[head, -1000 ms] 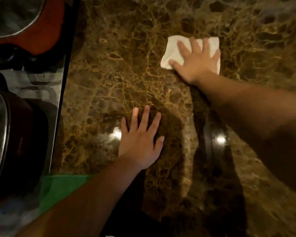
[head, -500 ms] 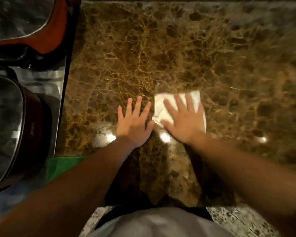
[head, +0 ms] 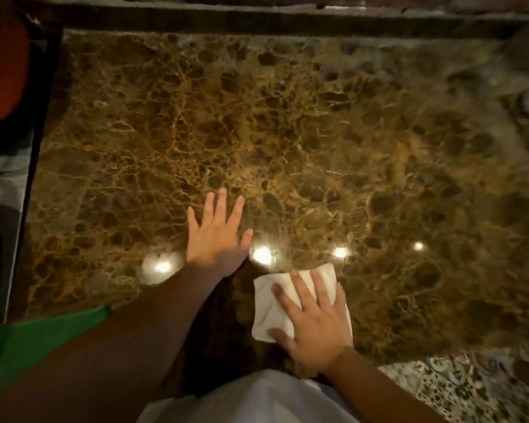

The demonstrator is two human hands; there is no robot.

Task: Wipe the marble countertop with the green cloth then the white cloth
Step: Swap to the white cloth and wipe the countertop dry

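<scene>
The green cloth lies set aside at lower left, so that pass looks done. The right hand, fingers spread, presses the white cloth flat near the countertop front edge; the left hand rests splayed, empty. Much marble seemingly remains.

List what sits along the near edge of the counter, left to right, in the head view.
green cloth → left hand, flat on the bare marble countertop → right hand, pressing the white cloth.
</scene>
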